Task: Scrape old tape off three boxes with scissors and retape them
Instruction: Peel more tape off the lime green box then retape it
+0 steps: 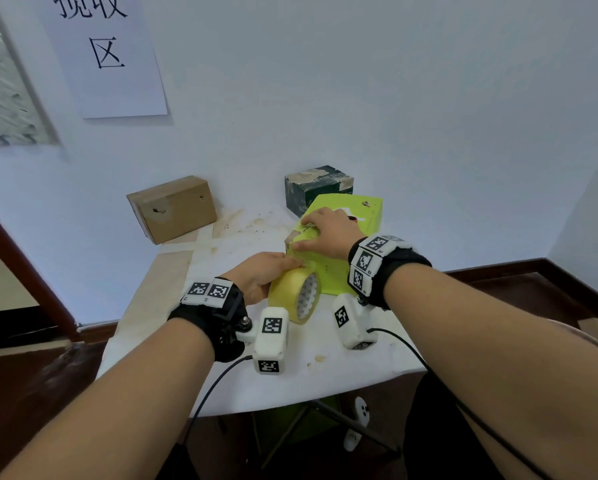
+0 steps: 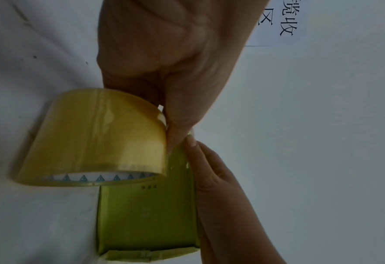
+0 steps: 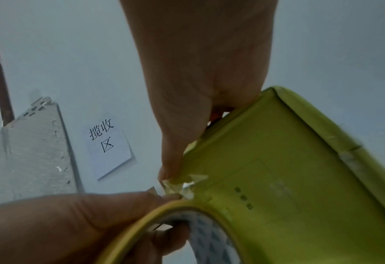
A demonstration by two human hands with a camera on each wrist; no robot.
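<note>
- Head view: the green box (image 1: 328, 275) lies on the table (image 1: 325, 375), long axis running away toward the wall. The right hand (image 1: 325, 233) curls over its near-left corner; the left hand (image 1: 266, 275) clamps the tape roll (image 1: 296, 294), standing on edge against the box.
- Left wrist view: tape roll (image 2: 91, 139) touches the box (image 2: 146, 214); the tape could wrinkle if pulled askew.
- Right wrist view: crumpled tape (image 3: 184, 187) sits at the corner, likely to stick to itself.
</note>
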